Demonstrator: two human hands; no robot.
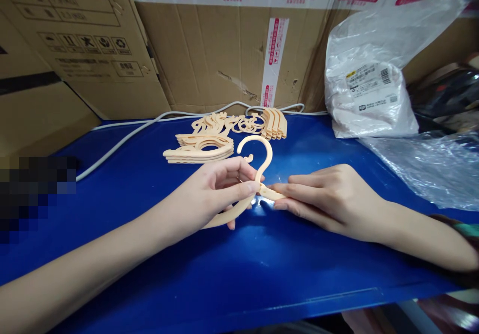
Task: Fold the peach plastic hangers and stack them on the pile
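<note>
Both my hands hold a cream-coloured plastic clothes hanger [268, 155] above the blue table. Its round hook points up, and a curved arm runs down to the left beneath my left hand [220, 186]. The left thumb and fingers pinch the hanger where the hook meets the arms. My right hand [329, 196] grips a short straight arm piece on the right side of that joint. The far end of this piece is hidden by the right fingers. Behind my left hand lies a stack of matching hanger arms [202, 149].
Further back are a heap of loose hooks [250, 124] and a bundle of short hanger pieces [275, 123]. A white cable [123, 144] runs along cardboard boxes [224, 49]. At the right are a white plastic bag [368, 99] and clear film [430, 169] on the blue table [187, 279].
</note>
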